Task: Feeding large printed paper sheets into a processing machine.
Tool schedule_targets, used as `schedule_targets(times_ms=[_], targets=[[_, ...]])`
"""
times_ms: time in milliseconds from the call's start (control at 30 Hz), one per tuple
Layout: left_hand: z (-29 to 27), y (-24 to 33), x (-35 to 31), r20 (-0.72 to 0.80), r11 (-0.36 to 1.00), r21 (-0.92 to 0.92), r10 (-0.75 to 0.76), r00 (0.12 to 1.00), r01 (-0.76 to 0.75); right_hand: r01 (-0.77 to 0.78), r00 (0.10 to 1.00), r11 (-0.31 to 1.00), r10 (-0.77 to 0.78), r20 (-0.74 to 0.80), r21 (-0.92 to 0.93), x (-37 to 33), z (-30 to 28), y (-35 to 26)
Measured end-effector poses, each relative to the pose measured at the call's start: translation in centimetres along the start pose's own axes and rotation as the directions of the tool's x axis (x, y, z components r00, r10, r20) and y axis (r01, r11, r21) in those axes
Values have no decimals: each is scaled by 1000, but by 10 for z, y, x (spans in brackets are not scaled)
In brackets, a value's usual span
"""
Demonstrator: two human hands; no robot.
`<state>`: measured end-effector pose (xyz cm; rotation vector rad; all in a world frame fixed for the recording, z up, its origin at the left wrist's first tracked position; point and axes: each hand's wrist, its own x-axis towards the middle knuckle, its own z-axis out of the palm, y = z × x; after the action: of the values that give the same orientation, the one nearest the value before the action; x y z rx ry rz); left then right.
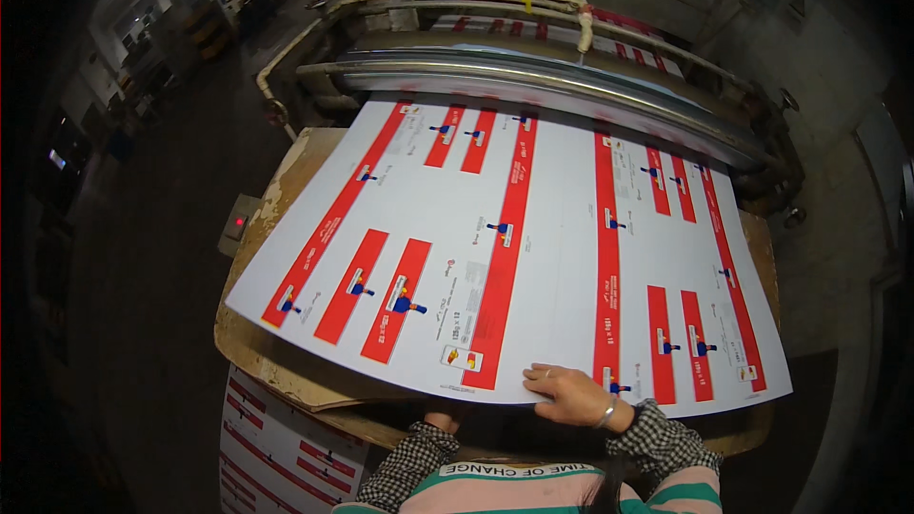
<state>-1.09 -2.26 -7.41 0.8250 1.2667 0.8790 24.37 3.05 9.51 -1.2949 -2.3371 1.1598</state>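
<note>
So here's the setup: a big white printed sheet (533, 247) with red bars and little blue figures lies flat across a worn wooden board (276, 362), its far edge tucked up against the shiny metal roller (533, 86) of the machine behind it. It looks like the sheet sits that way because it's lined up with the roller.

The right hand (569, 395) is spread flat on the near edge of the sheet, a bit right of the middle, palm down and fingers splayed. It's not gripping anything, just pressing, which I'd guess keeps the sheet from sliding or curling. There's a bracelet on that wrist and a checked cuff behind it.

The left hand (442, 419) is mostly hidden under the near edge of the sheet, down by the board's front edge, so I can't tell whether it's curled around anything or loose.

Below the board's near-left corner there's a stack of similar printed sheets (281, 457). A small grey box with a red light (238, 224) sits off the board's left edge.
</note>
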Motion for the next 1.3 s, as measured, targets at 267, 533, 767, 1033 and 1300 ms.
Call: schedule_targets(times_ms=[267, 533, 767, 1033, 1300], targets=[[19, 46, -11, -13, 758, -632, -220, 975, 162, -127, 990, 989, 122, 69, 74, 9, 37, 34], [-12, 57, -99, 41, 774, -593, -245, 969, 221, -323, 911, 946, 311, -270, 0, 23, 72, 5], [-28, 59, -86, 162, 774, -597, -143, 976, 212, -132, 991, 920, 125, -42, -368, -8, 106, -57], [-49, 13, -53, 126, 718, -649, -227, 966, 253, -140, 980, 990, 134, 144, 32, 3, 37, -69], [-53, 11, -50, -53, 780, -586, -306, 950, 219, -56, 998, 993, 59, -21, 108, -11, 99, -46]])
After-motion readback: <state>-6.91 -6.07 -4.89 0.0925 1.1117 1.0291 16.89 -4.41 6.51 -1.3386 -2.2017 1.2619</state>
